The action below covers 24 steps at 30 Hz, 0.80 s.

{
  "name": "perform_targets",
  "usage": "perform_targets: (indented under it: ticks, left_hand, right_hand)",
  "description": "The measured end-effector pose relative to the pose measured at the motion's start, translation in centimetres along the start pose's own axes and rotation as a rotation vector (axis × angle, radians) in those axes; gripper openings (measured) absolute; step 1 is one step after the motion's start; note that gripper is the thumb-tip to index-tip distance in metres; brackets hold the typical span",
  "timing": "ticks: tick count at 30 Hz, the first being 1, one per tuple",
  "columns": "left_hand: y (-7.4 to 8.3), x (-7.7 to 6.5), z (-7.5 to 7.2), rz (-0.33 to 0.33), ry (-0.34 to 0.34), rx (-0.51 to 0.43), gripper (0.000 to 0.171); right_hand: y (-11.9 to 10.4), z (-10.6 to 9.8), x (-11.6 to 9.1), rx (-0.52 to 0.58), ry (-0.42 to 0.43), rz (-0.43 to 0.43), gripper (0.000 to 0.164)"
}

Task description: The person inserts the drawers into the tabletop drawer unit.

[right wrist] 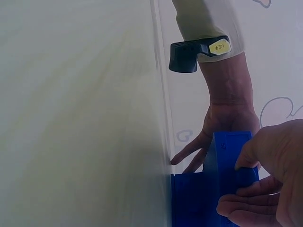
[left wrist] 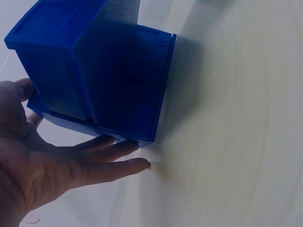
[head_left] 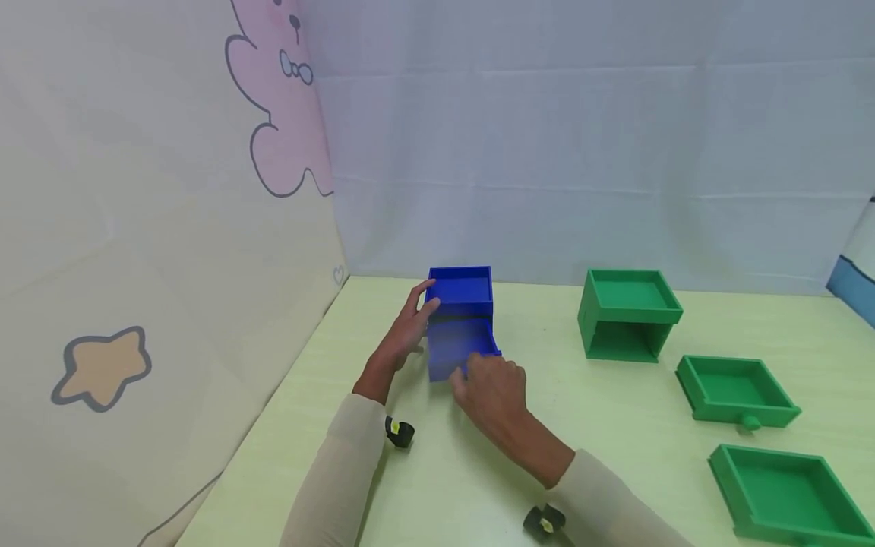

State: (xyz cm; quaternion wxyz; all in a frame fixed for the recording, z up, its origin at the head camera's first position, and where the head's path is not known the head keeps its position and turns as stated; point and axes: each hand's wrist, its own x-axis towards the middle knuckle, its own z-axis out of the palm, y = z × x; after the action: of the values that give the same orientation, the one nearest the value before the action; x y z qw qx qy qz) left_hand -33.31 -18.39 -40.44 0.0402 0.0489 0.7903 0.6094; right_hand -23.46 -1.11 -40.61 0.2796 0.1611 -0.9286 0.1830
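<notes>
A small blue cabinet (head_left: pixel 459 289) with a recessed top stands near the back wall. Its blue drawer (head_left: pixel 453 340) sticks out at the front, partly inside. My left hand (head_left: pixel 406 331) steadies the cabinet's left side, its fingers spread and fairly straight. In the left wrist view the fingers (left wrist: pixel 106 172) lie along that side, while the thumb is by the upper edge. With thumb and fingers, my right hand (right wrist: pixel 270 189) pinches the round knob (right wrist: pixel 246 177) on the drawer front. What the drawer holds, if anything, is partly hidden by the right hand.
To the right stands a green cabinet (head_left: pixel 632 292) with an open front. Two green drawers, a farther one (head_left: pixel 738 384) and a nearer one (head_left: pixel 796 494), lie on the table (head_left: pixel 581 433). A curtain-like wall (head_left: pixel 171 228) with printed figures borders the left.
</notes>
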Motion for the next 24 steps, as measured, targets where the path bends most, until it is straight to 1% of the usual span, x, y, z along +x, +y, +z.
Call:
perform_targets:
  ticks: [3,5,10,15,19,24]
  left_hand:
    - [0.03,0.07,-0.13,0.018,0.002,-0.003,0.049]
    - [-0.01,0.17,-0.17,0.020,-0.004,-0.010,0.050]
    - [0.02,-0.05,-0.06,-0.001,-0.029,-0.012,0.053]
    - [-0.02,-0.17,0.15,0.000,-0.026,-0.011,0.054]
    - [-0.10,-0.09,0.18,0.001,-0.019,-0.019,0.051]
    - [-0.07,0.02,0.01,0.006,-0.008,-0.024,0.050]
  right_hand:
    - [-0.30,0.00,0.24,0.020,-0.034,0.019,0.047]
    - [-0.42,0.01,0.32,0.009,-0.041,0.019,0.046]
    - [-0.35,0.06,0.17,-0.026,-0.030,0.005,0.047]
    - [-0.14,0.18,0.05,-0.026,-0.010,-0.008,0.047]
    - [-0.03,0.20,0.07,-0.038,-0.003,-0.001,0.048]
    - [-0.17,0.11,0.30,-0.022,0.012,0.009,0.049]
